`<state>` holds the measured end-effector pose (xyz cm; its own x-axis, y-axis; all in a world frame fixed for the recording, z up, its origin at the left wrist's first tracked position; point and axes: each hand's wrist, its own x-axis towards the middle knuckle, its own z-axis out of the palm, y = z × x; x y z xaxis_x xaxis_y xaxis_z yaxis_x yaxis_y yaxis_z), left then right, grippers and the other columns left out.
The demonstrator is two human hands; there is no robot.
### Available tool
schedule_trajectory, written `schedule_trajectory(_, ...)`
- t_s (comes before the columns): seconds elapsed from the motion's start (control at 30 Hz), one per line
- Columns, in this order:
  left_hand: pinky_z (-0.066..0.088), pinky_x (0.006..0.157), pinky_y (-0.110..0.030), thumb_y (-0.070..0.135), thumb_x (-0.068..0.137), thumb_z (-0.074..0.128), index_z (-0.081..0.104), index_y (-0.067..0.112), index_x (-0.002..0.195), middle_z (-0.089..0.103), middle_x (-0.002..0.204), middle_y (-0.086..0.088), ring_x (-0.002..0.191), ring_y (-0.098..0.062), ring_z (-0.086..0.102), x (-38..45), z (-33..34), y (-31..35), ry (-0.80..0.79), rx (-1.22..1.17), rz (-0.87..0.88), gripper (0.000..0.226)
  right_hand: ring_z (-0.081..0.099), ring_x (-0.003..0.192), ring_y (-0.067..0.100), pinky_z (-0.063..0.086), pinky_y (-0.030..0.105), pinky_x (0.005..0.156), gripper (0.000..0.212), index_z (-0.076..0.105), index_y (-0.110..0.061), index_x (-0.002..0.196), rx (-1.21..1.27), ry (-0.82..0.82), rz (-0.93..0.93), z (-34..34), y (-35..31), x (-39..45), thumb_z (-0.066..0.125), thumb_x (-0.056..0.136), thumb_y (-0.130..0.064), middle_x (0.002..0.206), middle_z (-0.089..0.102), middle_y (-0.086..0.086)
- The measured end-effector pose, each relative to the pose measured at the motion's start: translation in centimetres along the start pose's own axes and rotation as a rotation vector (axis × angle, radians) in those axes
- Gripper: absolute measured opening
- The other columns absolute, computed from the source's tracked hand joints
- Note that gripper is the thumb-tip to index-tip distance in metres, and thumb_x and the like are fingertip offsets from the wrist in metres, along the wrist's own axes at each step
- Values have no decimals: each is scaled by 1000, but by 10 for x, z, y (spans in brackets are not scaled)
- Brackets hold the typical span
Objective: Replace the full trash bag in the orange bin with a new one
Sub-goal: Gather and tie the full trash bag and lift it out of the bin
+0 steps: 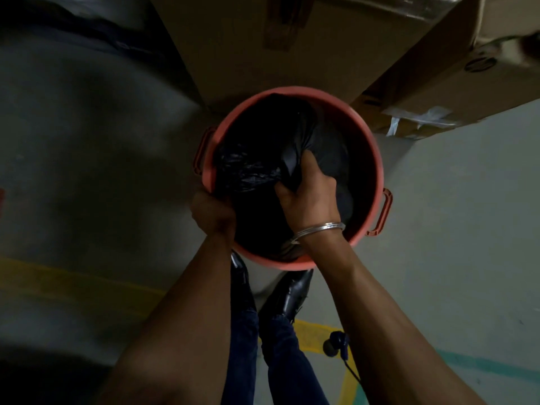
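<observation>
Black trash bag sitting down inside your orange bin, your right hand fisted on its gathered plastic, your left hand clenched on bag edge at the rim's 8 o'clock, cardboard boxes crowding 12 to 2 o'clock, your shoes at 6 o'clock.

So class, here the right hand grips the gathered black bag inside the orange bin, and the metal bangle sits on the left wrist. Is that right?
Not quite. In the head view the metal bangle sits on the right wrist, not the left. The rest stands: the right hand grips the gathered black bag inside the orange bin.
</observation>
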<state>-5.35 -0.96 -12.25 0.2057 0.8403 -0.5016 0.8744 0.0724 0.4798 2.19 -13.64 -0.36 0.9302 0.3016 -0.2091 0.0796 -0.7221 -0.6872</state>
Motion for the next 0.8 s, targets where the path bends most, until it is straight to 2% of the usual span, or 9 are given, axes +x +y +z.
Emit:
schedule_trajectory(0.1, 48, 90, -41, 13, 82, 64, 66, 1, 117, 68, 112, -23, 107, -39, 64, -1, -4, 1, 35, 5, 81, 37, 64, 72, 20, 47, 18, 59, 27, 54, -7, 96, 79, 100, 29, -14, 2, 7, 68, 74, -16, 76, 64, 1)
schedule_trajectory(0.17, 50, 88, -43, 10, 81, 65, 66, -1, 114, 69, 109, -24, 105, -39, 65, 2, -6, 1, 16, 8, 111, 36, 61, 69, 10, 41, 5, 56, 23, 55, -9, 92, 114, 121, 34, -22, 2, 13, 67, 74, -16, 75, 61, -7)
schedule_trajectory(0.33, 47, 91, -42, 12, 85, 61, 61, -2, 117, 67, 114, -25, 108, -41, 62, 2, -9, 0, -11, -8, 145, 35, 58, 70, 3, 42, 5, 58, 21, 57, -8, 92, 171, 152, 12, -38, -3, 14, 65, 74, -16, 77, 62, -8)
schedule_trajectory(0.43, 45, 95, -43, 9, 84, 57, 54, -6, 124, 61, 121, -27, 113, -43, 58, 1, -12, -1, -55, 22, 211, 42, 54, 66, -11, 39, -1, 60, 27, 60, -7, 100, 185, 167, -2, -46, -9, 13, 66, 75, -14, 80, 60, -11)
schedule_trajectory(0.53, 40, 96, -46, 7, 87, 53, 45, -8, 129, 52, 129, -29, 117, -45, 51, -1, -20, 6, 6, 129, 214, 45, 49, 71, -26, 35, -5, 61, 28, 61, -7, 101, 174, 197, -35, -52, -16, 12, 67, 74, -12, 77, 54, -22)
schedule_trajectory(0.6, 39, 94, -46, 18, 90, 46, 48, -8, 127, 51, 127, -30, 116, -43, 49, -9, -28, 10, 52, 128, 272, 45, 45, 74, -31, 33, -6, 62, 26, 61, -4, 98, 188, 221, -48, -58, -23, 11, 68, 73, -10, 77, 48, -30)
schedule_trajectory(0.67, 39, 90, -35, 30, 91, 39, 52, -6, 124, 54, 124, -27, 114, -38, 51, -22, -35, 16, 50, -45, 287, 51, 45, 74, -31, 33, -7, 62, 24, 61, -2, 94, 203, 242, -51, -64, -33, 10, 68, 72, -8, 76, 46, -31)
schedule_trajectory(0.73, 36, 88, -22, 38, 92, 37, 57, 1, 124, 59, 124, -17, 115, -31, 55, -33, -43, 24, 6, -257, 256, 53, 49, 73, -26, 34, -5, 59, 21, 60, -3, 91, 243, 257, -37, -71, -43, 8, 68, 72, -8, 72, 48, -28)
schedule_trajectory(0.8, 38, 102, -23, 50, 92, 38, 60, 15, 129, 61, 129, 1, 120, -19, 56, -43, -50, 33, -66, -448, 143, 56, 56, 72, -15, 41, 1, 59, 21, 60, -5, 93, 307, 248, -5, -81, -56, 6, 68, 74, -9, 73, 56, -22)
